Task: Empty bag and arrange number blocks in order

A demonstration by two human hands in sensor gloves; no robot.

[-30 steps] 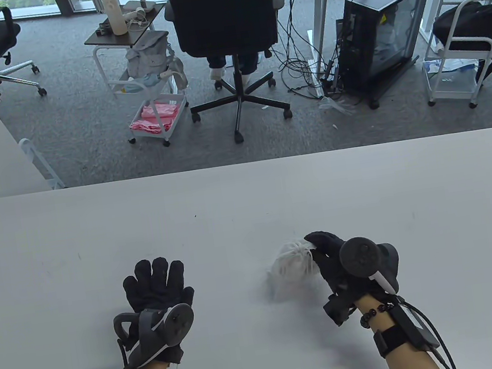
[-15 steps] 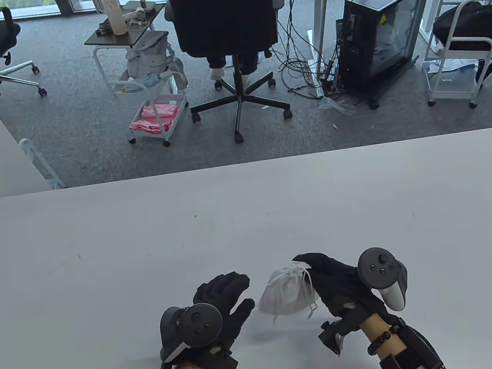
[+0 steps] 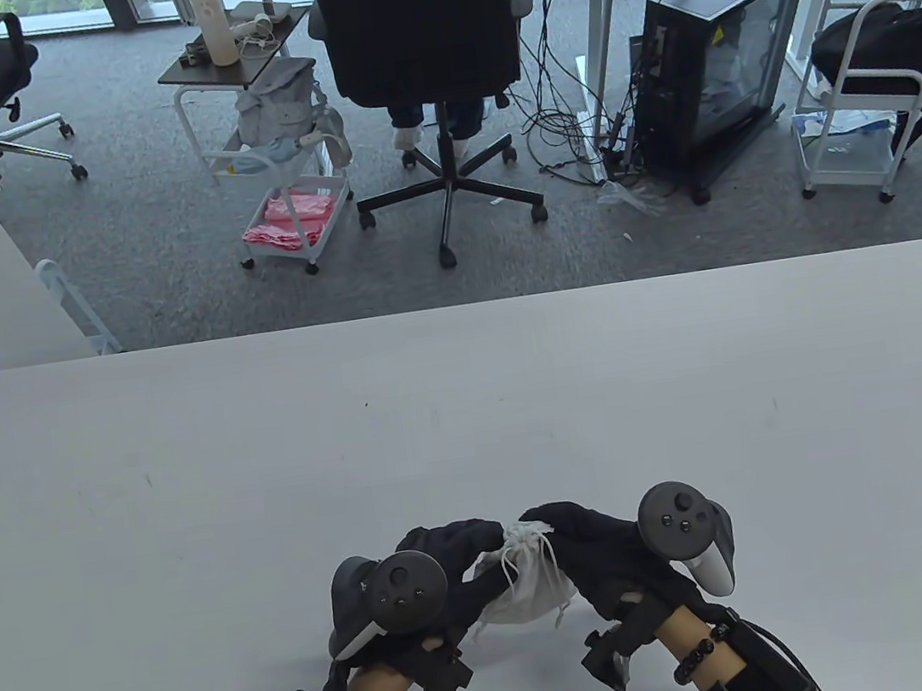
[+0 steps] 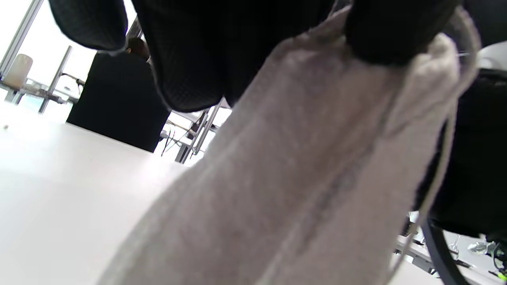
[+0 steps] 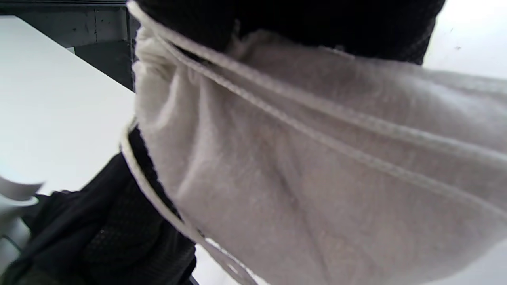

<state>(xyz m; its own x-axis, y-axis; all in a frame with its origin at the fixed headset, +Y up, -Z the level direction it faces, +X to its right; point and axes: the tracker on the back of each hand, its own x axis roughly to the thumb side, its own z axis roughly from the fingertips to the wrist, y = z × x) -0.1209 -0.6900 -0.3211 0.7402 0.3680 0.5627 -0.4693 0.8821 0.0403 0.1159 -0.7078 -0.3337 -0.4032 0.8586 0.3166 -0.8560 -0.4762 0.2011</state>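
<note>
Table view: your left hand (image 3: 449,566) and right hand (image 3: 597,549) both grip the white bag (image 3: 528,580) above the table (image 3: 192,503).

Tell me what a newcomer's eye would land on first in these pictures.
First, the two black-gloved hands meeting near the table's near edge: the left hand and right hand both grip a small white drawstring bag between them. The bag's neck is still gathered and no number blocks show. Beyond the table, a black office chair stands on grey carpet.
</note>
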